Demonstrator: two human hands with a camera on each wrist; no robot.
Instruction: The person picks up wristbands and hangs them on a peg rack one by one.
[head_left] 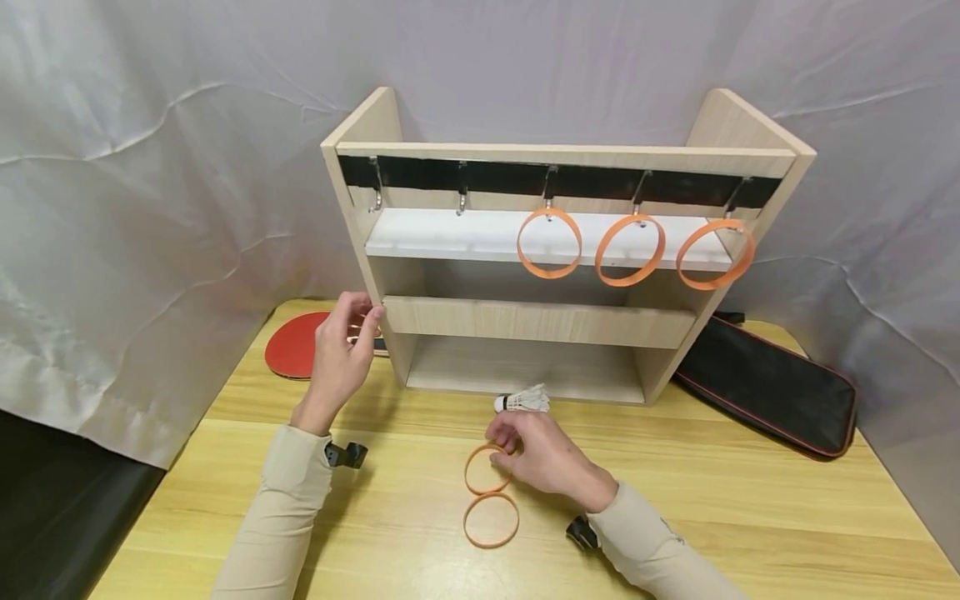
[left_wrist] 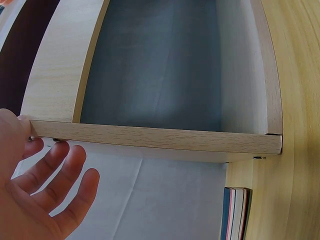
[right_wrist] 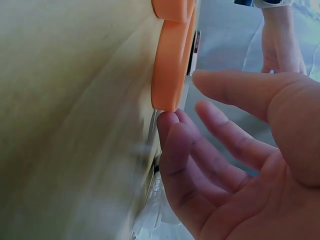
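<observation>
Locate the wooden rack [head_left: 362, 250] at the far centre of the table [head_left: 757, 517]: it has a white upper shelf [head_left: 442, 233], an open lower bay [head_left: 525, 367] and a flat crossboard [head_left: 536, 322] between the two. A black strip [head_left: 420, 173] along the upper front carries five bent metal hooks [head_left: 462, 200]; the three towards the right bear one hanging orange ring [head_left: 550, 274] each. Right of the rack lies a black, rectangular pouch [head_left: 772, 387] with rounded corners and red piping; its contents cannot be seen. Your left hand [head_left: 341, 350] is at the left side panel, thumb touching the front edge, fingers loosely bent and spread apart, not clamped. Your right hand [head_left: 547, 454] is at the far table ring [head_left: 466, 471], thumb and fingers apart, fingertips beside its rim; whether they touch it you cannot tell. That ring is a thin, smooth orange band, lying on the table in front of the rack and touching the near table ring [head_left: 465, 521], of like shape. A white feathered shuttlecock [head_left: 528, 400] lies just beyond your right hand, at the rack's front edge. A smooth red paddle [head_left: 294, 346] lies left of the rack, partly hidden behind your left hand. The tabletop shows pale yellow wood grain; creased grey cloth [head_left: 187, 167] stands behind.
</observation>
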